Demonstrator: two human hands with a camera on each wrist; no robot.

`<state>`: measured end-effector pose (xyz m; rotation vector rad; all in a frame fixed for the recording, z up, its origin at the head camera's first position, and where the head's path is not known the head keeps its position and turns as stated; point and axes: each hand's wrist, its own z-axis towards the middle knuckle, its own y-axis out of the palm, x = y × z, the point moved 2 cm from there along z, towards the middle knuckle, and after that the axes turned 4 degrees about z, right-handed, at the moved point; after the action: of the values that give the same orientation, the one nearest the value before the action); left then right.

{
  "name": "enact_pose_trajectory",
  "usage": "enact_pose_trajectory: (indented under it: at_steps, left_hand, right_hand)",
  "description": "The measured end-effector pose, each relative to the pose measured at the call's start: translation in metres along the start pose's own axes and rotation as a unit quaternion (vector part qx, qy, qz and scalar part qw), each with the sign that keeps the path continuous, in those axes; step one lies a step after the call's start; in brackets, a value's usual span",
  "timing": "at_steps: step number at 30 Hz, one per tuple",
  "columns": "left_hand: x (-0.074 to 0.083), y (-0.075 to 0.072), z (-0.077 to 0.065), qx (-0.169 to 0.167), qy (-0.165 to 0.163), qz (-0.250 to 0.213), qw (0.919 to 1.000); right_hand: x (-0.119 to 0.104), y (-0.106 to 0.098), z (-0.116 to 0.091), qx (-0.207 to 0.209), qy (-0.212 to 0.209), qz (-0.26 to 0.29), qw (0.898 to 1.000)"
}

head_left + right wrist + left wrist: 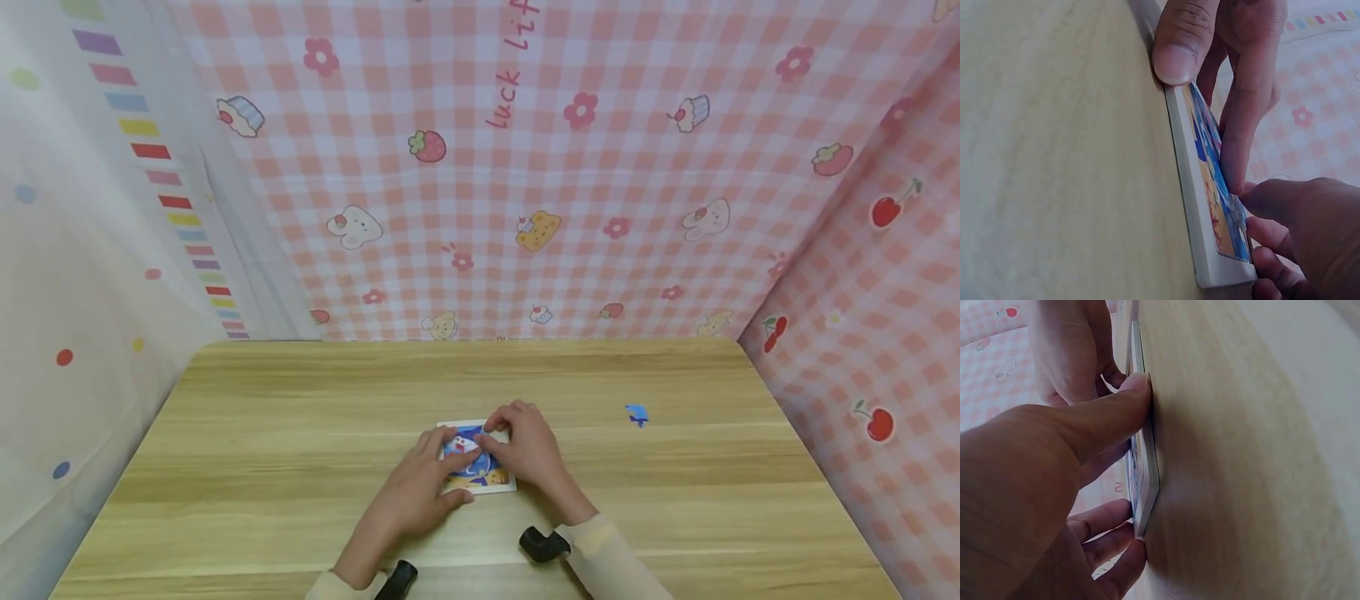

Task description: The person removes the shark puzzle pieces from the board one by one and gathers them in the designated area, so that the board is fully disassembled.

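Observation:
A small jigsaw puzzle [480,482] with a white frame and a blue sea picture lies on the table. My left hand [420,487] grips the frame, thumb [1137,382] against its near edge and fingertips [1124,565] at the left edge. The left index finger stretches over the picture. At the upper right of the picture, my right hand [528,446] pinches a puzzle piece [1235,215] between thumb and curled fingers; much of this piece is hidden. Light outlines of pieces show in the picture below the right thumb.
A loose blue puzzle piece [637,414] lies farther right on the wooden table [300,417]. Pink checked cloth [480,183] hangs behind the table's far edge and along the right side, with white dotted cloth [90,333] at the left.

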<state>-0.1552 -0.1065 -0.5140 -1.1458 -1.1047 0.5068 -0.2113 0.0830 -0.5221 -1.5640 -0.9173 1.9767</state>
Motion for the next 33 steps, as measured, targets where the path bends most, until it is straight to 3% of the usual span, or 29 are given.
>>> enact_pose_trajectory:
  at_steps: [16,25,33]
  left_hand:
    - [0.0006,0.0000,0.0007,-0.004,-0.006,-0.003,1.0000]
    - [-0.0001,-0.0007,0.0002,-0.005,-0.008,-0.007,0.9999]
    - [-0.0011,0.0000,0.0010,-0.011,-0.010,-0.008,0.9998]
  right_hand:
    - [0.0051,0.0021,-0.0018,0.016,-0.013,0.014,1.000]
    - [0.0015,0.0001,-0.0004,0.021,0.010,0.107,0.994]
    - [0.0056,-0.0007,0.0012,-0.004,-0.002,0.163,0.987]
